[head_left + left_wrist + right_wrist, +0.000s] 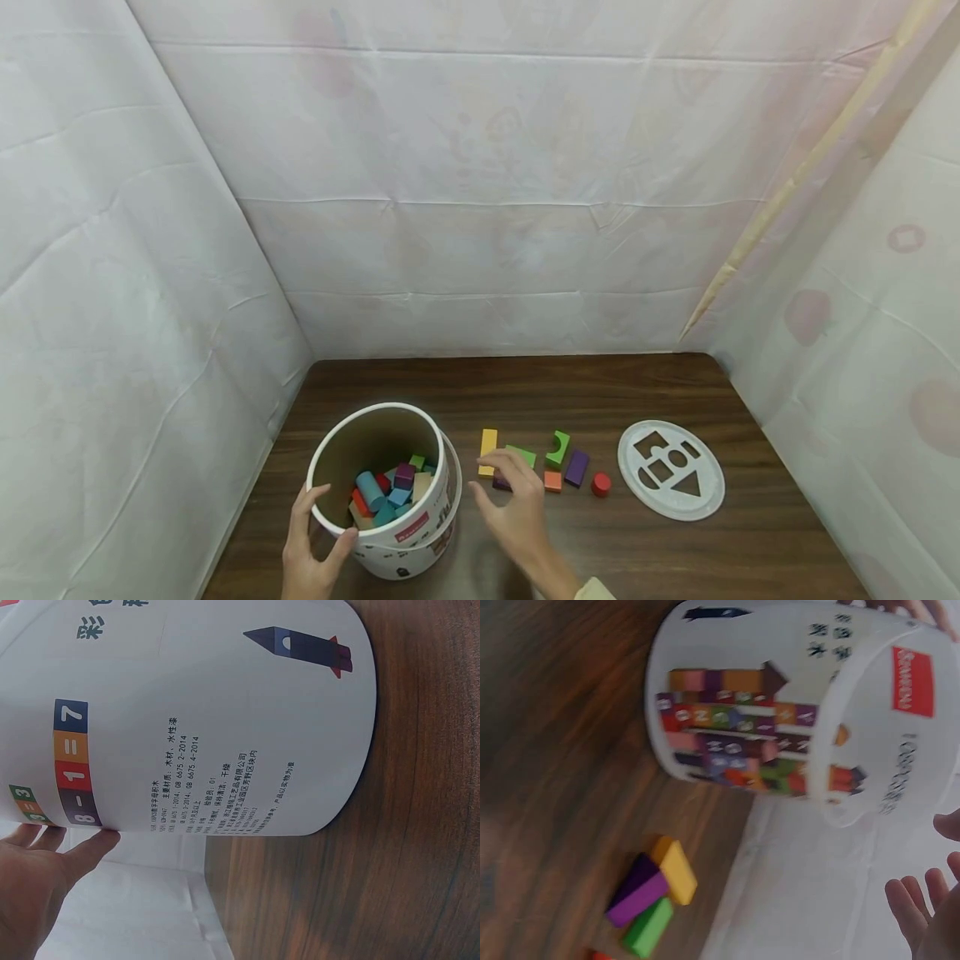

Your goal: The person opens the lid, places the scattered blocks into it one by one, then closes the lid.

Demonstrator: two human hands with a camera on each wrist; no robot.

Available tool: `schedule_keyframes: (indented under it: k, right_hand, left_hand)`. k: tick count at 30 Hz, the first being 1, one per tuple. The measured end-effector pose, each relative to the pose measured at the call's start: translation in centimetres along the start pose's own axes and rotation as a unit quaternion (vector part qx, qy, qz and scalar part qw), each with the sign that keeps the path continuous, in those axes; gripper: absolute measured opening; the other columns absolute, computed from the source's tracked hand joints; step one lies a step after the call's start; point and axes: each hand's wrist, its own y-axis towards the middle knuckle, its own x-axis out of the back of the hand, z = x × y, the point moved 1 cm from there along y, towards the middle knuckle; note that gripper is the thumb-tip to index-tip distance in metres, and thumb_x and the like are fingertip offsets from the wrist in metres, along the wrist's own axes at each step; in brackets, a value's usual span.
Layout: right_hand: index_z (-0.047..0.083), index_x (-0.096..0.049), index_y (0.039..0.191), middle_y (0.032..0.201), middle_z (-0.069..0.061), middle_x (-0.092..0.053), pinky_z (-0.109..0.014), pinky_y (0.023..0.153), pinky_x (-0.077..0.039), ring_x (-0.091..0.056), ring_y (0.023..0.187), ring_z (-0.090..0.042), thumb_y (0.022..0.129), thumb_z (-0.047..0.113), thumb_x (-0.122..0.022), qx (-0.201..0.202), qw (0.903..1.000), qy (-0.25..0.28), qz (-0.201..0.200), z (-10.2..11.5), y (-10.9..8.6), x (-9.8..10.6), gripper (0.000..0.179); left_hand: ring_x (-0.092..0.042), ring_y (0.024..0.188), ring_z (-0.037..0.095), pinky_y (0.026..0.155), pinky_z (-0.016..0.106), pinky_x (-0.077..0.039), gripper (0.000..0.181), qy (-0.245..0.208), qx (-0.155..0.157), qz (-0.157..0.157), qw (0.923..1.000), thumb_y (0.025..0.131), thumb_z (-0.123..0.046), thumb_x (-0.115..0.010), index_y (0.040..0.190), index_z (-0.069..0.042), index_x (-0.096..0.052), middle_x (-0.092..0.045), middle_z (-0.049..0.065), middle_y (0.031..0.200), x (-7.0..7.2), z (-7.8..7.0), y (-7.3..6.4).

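A white bucket (390, 560) with printed pictures stands at the left of the table, several coloured wooden blocks (370, 492) inside. My left hand (311, 546) holds its rim on the near left side, thumb in front and fingers spread along the edge. In the left wrist view its fingertips touch the bucket's wall (187, 690). My right hand (517, 508) is in the air right of the bucket, fingers loosely bent, nothing between them. Beneath and beyond it lie a yellow block (488, 440), a green block (522, 454) and a purple block (502, 482), partly hidden by the hand.
Farther right are a green arch block (558, 448), an orange block (552, 481), a purple block (577, 468) and a red cylinder (601, 484). A white lid (651, 503) with shaped holes lies flat on the right. White cloth walls (480, 275) enclose the wooden table (750, 550).
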Motion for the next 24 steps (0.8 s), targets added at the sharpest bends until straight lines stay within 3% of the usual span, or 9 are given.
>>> schedule_keyframes:
  k: [1, 3, 8, 9, 11, 16, 18, 23, 24]
  right_hand:
    - [0.009, -0.067, 0.097, 0.097, -0.006, -0.064, -0.029, 0.073, -0.055, -0.061, 0.087, -0.021, 0.062, -0.003, -0.082, -0.002, 1.0000, -0.006, -0.003, -0.4, -0.2, 0.0, 0.039]
    - [0.008, -0.067, 0.096, 0.097, -0.005, -0.064, -0.028, 0.073, -0.055, -0.061, 0.087, -0.021, 0.062, -0.002, -0.082, -0.008, 0.9998, -0.020, -0.004, -1.3, -0.7, 0.1, 0.039]
    - [0.009, -0.067, 0.097, 0.098, -0.005, -0.064, -0.025, 0.071, -0.054, -0.061, 0.085, -0.022, 0.060, -0.003, -0.083, -0.020, 0.9991, -0.037, 0.001, -3.3, -1.9, 0.3, 0.042]
    - [0.009, -0.067, 0.098, 0.098, -0.005, -0.063, -0.026, 0.070, -0.054, -0.061, 0.086, -0.022, 0.060, -0.003, -0.083, -0.023, 0.9990, -0.038, 0.003, -3.7, -2.2, 0.3, 0.043]
    - [0.009, -0.067, 0.099, 0.099, -0.005, -0.063, -0.031, 0.069, -0.055, -0.061, 0.086, -0.022, 0.060, -0.004, -0.084, -0.025, 0.9989, -0.040, 0.003, -4.4, -2.6, 0.2, 0.044]
    - [0.012, -0.067, 0.099, 0.099, -0.003, -0.063, -0.036, 0.069, -0.055, -0.061, 0.088, -0.021, 0.060, -0.001, -0.085, -0.033, 0.9981, -0.053, 0.005, -6.3, -3.5, 0.0, 0.046]
    - [0.013, -0.067, 0.099, 0.098, -0.002, -0.063, -0.034, 0.070, -0.055, -0.061, 0.089, -0.020, 0.059, -0.001, -0.087, -0.036, 0.9974, -0.062, 0.005, -7.0, -3.9, -0.2, 0.047]
    - [0.012, -0.067, 0.096, 0.096, -0.004, -0.063, -0.036, 0.072, -0.055, -0.062, 0.088, -0.021, 0.056, -0.002, -0.088, -0.056, 0.9948, -0.085, 0.004, -8.7, -4.7, -0.7, 0.048]
    - [0.011, -0.067, 0.096, 0.096, -0.005, -0.064, -0.038, 0.072, -0.055, -0.063, 0.088, -0.022, 0.056, -0.002, -0.088, -0.065, 0.9941, -0.086, 0.006, -9.0, -4.9, -0.8, 0.047]
  left_hand:
    - [-0.031, 0.131, 0.033, 0.098, 0.022, -0.040, 0.067, 0.004, 0.001, 0.000, 1.0000, 0.078, -0.004, -0.076, 0.136, -0.010, -0.042, -0.027, 0.009, 0.149, 0.0, 0.0, 0.0]
    - [-0.031, 0.131, 0.031, 0.094, 0.018, -0.039, 0.067, 0.007, 0.001, 0.000, 1.0000, 0.077, -0.004, -0.076, 0.136, -0.010, -0.042, -0.028, 0.009, 0.149, 0.0, 0.0, 0.0]
    - [-0.030, 0.132, 0.033, 0.095, 0.052, -0.039, 0.067, 0.001, -0.002, -0.001, 1.0000, 0.078, -0.003, -0.075, 0.136, -0.009, -0.042, -0.027, 0.010, 0.149, 0.1, -0.1, 0.0]
    - [-0.030, 0.132, 0.034, 0.095, 0.053, -0.039, 0.066, -0.001, -0.002, -0.001, 1.0000, 0.078, -0.003, -0.075, 0.135, -0.009, -0.042, -0.027, 0.010, 0.149, 0.1, 0.0, -0.1]
    - [-0.030, 0.131, 0.034, 0.096, 0.050, -0.040, 0.066, -0.001, -0.002, -0.001, 1.0000, 0.078, -0.003, -0.075, 0.135, -0.009, -0.042, -0.027, 0.011, 0.149, 0.1, 0.0, -0.1]
    - [-0.033, 0.130, 0.032, 0.095, 0.020, -0.039, 0.066, 0.011, 0.006, 0.001, 0.9999, 0.079, -0.005, -0.075, 0.135, -0.010, -0.042, -0.028, 0.009, 0.149, 0.0, 0.1, -0.1]
    - [-0.033, 0.130, 0.034, 0.097, 0.025, -0.041, 0.065, 0.010, 0.004, 0.002, 0.9999, 0.079, -0.005, -0.075, 0.135, -0.010, -0.042, -0.028, 0.010, 0.148, 0.0, 0.1, 0.0]
    - [-0.033, 0.129, 0.039, 0.094, 0.057, -0.039, 0.065, 0.004, -0.005, 0.002, 1.0000, 0.079, -0.005, -0.074, 0.135, -0.008, -0.041, -0.028, 0.013, 0.148, 0.0, 0.1, 0.0]
    - [-0.033, 0.129, 0.039, 0.094, 0.057, -0.038, 0.065, 0.002, -0.005, 0.001, 1.0000, 0.079, -0.005, -0.074, 0.135, -0.008, -0.042, -0.028, 0.013, 0.148, 0.0, 0.1, 0.0]
